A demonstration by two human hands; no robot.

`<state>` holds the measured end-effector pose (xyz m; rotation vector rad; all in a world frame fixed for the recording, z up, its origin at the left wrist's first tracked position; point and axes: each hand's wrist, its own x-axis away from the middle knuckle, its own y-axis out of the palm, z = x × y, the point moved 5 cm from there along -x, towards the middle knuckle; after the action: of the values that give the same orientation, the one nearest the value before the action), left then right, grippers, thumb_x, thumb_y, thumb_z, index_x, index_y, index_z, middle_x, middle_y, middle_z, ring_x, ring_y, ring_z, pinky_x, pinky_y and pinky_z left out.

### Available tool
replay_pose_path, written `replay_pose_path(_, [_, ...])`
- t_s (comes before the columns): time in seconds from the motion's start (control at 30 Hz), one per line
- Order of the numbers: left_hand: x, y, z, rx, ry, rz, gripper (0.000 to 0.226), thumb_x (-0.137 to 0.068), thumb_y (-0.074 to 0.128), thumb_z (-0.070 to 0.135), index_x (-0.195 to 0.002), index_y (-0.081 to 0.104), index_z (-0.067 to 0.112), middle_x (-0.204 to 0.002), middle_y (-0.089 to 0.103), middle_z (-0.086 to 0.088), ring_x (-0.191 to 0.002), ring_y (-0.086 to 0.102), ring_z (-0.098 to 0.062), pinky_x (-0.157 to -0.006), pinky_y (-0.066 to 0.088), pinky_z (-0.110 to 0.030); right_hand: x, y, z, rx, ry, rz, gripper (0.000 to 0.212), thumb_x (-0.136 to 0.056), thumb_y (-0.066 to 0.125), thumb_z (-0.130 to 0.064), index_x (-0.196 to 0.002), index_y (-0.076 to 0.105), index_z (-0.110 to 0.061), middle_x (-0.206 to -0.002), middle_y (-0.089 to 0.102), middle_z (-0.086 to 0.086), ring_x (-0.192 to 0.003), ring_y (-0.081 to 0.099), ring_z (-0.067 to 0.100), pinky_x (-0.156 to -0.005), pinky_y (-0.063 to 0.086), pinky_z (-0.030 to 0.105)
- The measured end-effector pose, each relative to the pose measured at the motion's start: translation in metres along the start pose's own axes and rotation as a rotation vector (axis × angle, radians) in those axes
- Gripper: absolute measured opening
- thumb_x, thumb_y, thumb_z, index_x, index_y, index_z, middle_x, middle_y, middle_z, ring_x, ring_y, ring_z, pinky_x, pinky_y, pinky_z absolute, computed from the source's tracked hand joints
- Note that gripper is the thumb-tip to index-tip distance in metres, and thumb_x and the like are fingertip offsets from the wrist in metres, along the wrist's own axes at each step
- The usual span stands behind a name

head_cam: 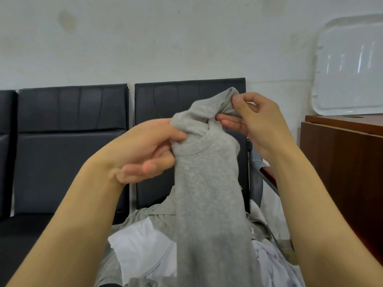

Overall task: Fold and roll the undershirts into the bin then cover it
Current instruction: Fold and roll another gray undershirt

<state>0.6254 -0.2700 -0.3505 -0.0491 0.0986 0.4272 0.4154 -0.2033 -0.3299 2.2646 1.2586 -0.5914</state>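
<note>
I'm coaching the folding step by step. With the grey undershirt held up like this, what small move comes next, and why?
Probably pull both hands apart to spread the grey undershirt: the left hand and right hand pinch it bunched near the collar, so it hangs too crumpled to fold.

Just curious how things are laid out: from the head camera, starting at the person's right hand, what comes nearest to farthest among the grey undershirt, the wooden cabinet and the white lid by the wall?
1. Grey undershirt: in the right hand, in its grip.
2. Wooden cabinet: to the right.
3. White lid: upper right, leaning on the wall.
</note>
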Motion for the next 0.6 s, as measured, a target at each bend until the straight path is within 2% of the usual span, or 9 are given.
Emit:
replay_pose_path(0.03, [-0.004,0.001,0.003,0.118,-0.035,-0.012,0.021,-0.098,0.056,0.017,-0.117,0.049,0.010,-0.039,0.043,-0.006,-0.016,0.032,-0.007,-0.021,0.022,-0.011,0.000,0.002,0.001,-0.041,0.015,-0.027,0.027,-0.104,0.062,-0.018,-0.121,0.061,0.002,-0.106,0.077,0.017,-0.091,0.078,0.029,-0.076,0.063,0.028])
replay_pose_path(0.07, [-0.001,-0.002,0.009,0.188,-0.040,-0.047,0.057,-0.090,-0.004,0.011,-0.113,0.048,0.016,-0.042,0.036,0.006,-0.017,0.033,-0.008,-0.022,0.024,-0.012,0.000,0.003,0.001,-0.063,0.026,-0.045,0.026,-0.104,0.061,-0.016,-0.123,0.061,0.001,-0.106,0.077,0.015,-0.092,0.078,0.026,-0.075,0.062,0.026])
replay_pose_path(0.1, [-0.002,0.002,0.010,0.288,-0.065,-0.095,0.098,-0.016,0.084,0.026,-0.106,0.048,0.018,-0.059,0.026,0.018,-0.021,0.040,-0.009,-0.021,0.028,-0.015,0.000,0.004,0.001,-0.058,0.035,-0.048,0.026,-0.104,0.061,-0.014,-0.126,0.061,-0.001,-0.106,0.078,0.012,-0.087,0.079,0.020,-0.071,0.061,0.023])
replay_pose_path(0.13, [-0.007,-0.005,0.010,0.568,-0.075,-0.208,0.036,-0.085,0.074,-0.001,-0.101,0.047,0.016,-0.074,0.030,0.020,-0.026,0.051,-0.013,-0.021,0.034,-0.020,0.001,0.004,-0.001,-0.033,0.050,-0.046,0.027,-0.104,0.061,-0.013,-0.129,0.060,-0.004,-0.106,0.077,0.009,-0.079,0.077,0.012,-0.064,0.058,0.019])
replay_pose_path(0.17, [-0.006,-0.004,0.012,0.730,-0.076,-0.252,0.027,-0.089,0.066,-0.008,-0.099,0.050,0.011,-0.099,0.018,0.029,-0.034,0.061,-0.019,-0.022,0.040,-0.026,0.001,0.004,-0.001,-0.007,0.067,-0.039,0.030,-0.104,0.061,-0.013,-0.133,0.058,-0.008,-0.109,0.075,0.007,-0.069,0.074,0.006,-0.058,0.055,0.017])
replay_pose_path(0.27, [0.000,-0.019,0.000,0.814,-0.066,-0.262,0.021,-0.101,0.044,-0.004,-0.120,0.055,-0.007,-0.139,0.047,-0.015,-0.048,0.070,-0.028,-0.030,0.051,-0.036,0.000,0.001,0.002,0.016,0.131,-0.060,0.040,-0.104,0.061,-0.015,-0.142,0.049,-0.017,-0.128,0.062,0.006,-0.074,0.077,0.009,-0.063,0.058,0.019])
replay_pose_path(0.37, [-0.003,-0.038,-0.003,0.798,0.024,-0.171,0.036,-0.097,0.052,-0.006,-0.126,0.045,0.014,-0.118,0.055,-0.011,-0.041,0.066,-0.020,-0.028,0.048,-0.031,0.001,-0.001,0.009,0.185,0.181,-0.163,0.031,-0.105,0.059,-0.023,-0.135,0.055,-0.017,-0.131,0.062,0.006,-0.084,0.079,0.017,-0.072,0.061,0.026])
replay_pose_path(0.5, [0.002,-0.051,-0.005,0.745,0.003,-0.214,0.026,-0.102,0.047,0.001,-0.112,0.039,0.023,-0.064,0.053,0.011,-0.039,0.064,-0.022,-0.034,0.053,-0.032,0.018,0.006,0.029,0.462,0.290,-0.581,0.040,-0.106,0.045,-0.049,-0.131,0.062,-0.021,-0.127,0.073,-0.004,-0.090,0.076,0.020,-0.071,0.051,0.027])
replay_pose_path(0.6, [0.005,-0.060,-0.006,0.675,0.051,-0.170,0.029,-0.106,0.039,0.006,-0.132,0.052,0.003,-0.105,0.070,-0.012,-0.045,0.067,-0.016,-0.038,0.054,-0.026,0.036,0.019,0.052,0.444,0.416,-0.938,0.054,-0.100,0.046,-0.055,-0.144,0.053,-0.025,-0.139,0.065,-0.006,-0.069,0.062,0.014,-0.057,0.044,0.019])
